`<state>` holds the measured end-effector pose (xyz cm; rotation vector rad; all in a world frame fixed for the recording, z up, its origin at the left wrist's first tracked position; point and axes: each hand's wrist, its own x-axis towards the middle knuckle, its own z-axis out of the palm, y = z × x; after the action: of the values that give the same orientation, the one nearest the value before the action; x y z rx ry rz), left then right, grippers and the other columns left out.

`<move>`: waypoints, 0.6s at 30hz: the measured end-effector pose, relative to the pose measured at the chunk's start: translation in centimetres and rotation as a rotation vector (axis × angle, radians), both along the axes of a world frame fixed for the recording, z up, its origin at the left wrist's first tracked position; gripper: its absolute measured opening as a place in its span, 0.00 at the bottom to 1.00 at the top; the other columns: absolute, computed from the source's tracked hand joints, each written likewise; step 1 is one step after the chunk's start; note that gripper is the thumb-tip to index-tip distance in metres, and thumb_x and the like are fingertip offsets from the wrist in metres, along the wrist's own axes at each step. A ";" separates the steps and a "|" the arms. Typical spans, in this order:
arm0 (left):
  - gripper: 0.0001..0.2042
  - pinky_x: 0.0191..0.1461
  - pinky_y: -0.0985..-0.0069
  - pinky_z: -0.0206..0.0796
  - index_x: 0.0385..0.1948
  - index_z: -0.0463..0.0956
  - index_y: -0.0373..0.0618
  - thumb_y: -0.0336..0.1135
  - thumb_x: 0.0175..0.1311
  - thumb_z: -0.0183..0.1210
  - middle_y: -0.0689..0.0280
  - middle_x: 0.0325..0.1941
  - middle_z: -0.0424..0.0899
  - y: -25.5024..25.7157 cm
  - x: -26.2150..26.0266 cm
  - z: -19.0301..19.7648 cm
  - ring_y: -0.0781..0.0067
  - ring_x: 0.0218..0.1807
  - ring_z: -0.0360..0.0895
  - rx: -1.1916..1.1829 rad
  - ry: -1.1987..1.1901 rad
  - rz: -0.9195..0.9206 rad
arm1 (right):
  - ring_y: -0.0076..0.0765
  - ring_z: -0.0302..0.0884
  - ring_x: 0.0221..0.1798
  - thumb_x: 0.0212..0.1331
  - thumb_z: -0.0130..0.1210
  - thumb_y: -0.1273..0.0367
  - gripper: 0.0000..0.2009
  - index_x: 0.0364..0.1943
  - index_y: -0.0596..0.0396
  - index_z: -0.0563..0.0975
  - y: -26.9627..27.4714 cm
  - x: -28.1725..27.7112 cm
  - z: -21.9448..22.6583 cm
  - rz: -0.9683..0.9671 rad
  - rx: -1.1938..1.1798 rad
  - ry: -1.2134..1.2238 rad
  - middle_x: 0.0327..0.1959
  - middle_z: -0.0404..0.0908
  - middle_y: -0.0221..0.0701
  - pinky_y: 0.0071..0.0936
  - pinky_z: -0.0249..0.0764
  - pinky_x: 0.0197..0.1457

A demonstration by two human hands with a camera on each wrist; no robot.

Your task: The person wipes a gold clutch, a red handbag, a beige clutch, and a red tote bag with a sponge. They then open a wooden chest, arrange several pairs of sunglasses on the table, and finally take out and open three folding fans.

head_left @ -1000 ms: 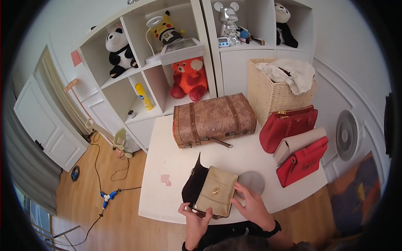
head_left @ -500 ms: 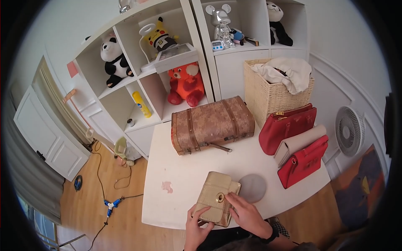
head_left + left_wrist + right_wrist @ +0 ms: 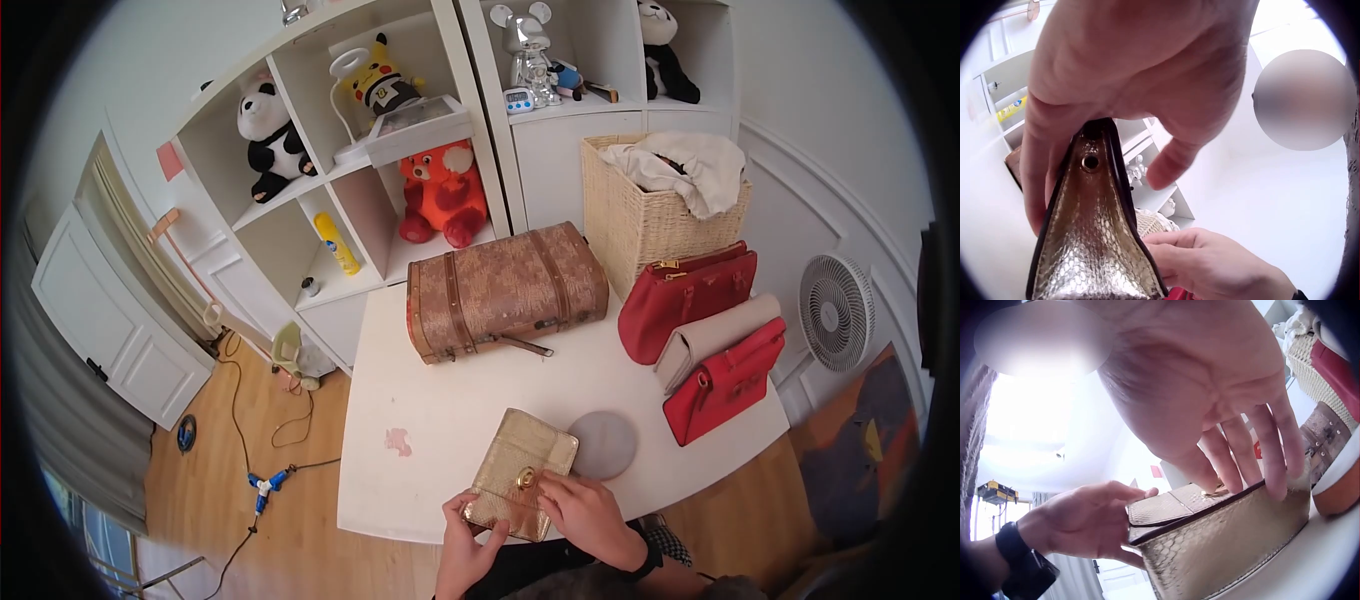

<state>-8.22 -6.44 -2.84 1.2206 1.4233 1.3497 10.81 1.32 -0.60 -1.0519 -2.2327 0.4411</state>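
A gold snakeskin-textured handbag is held near the front edge of the white table, its flap lying over the front. My left hand grips its lower left end, the thumb across the face and the fingers round the side. At the flap's round gold clasp, the thumb and forefinger of my right hand pinch the metal. In the left wrist view, the bag's tapering side gusset shows a metal eyelet. Seen from the right wrist, the other right fingers reach over the bag's dark edge.
A grey disc lies right of the handbag. Behind stands a brown patterned trunk. On the right are a dark red handbag, a beige bag, a bright red bag and a wicker basket.
The handbag's flap was open to the left, showing a dark inside, then came down over the front. My right hand moved from the bag's right edge onto the clasp.
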 end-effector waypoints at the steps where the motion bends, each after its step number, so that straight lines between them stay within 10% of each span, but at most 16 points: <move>1: 0.35 0.57 0.68 0.77 0.65 0.53 0.33 0.26 0.59 0.66 0.47 0.61 0.66 0.2 0.4 1.0 0.59 0.59 0.75 -0.047 0.066 0.036 | 0.44 0.82 0.36 0.57 0.61 0.68 0.11 0.41 0.57 0.79 0.2 -0.2 0.9 -0.035 -0.028 -0.018 0.43 0.84 0.38 0.35 0.79 0.40; 18: 0.29 0.56 0.64 0.71 0.63 0.64 0.41 0.25 0.58 0.64 0.52 0.58 0.75 0.8 1.1 4.0 0.50 0.56 0.77 -0.006 0.565 0.061 | 0.34 0.80 0.32 0.49 0.56 0.71 0.05 0.30 0.54 0.75 0.9 -1.8 0.9 -0.013 0.258 -0.388 0.25 0.78 0.31 0.29 0.74 0.38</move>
<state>-7.08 -5.67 1.20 1.6492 1.8558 1.0774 9.02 2.24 0.30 -1.0820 -2.5313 -0.0684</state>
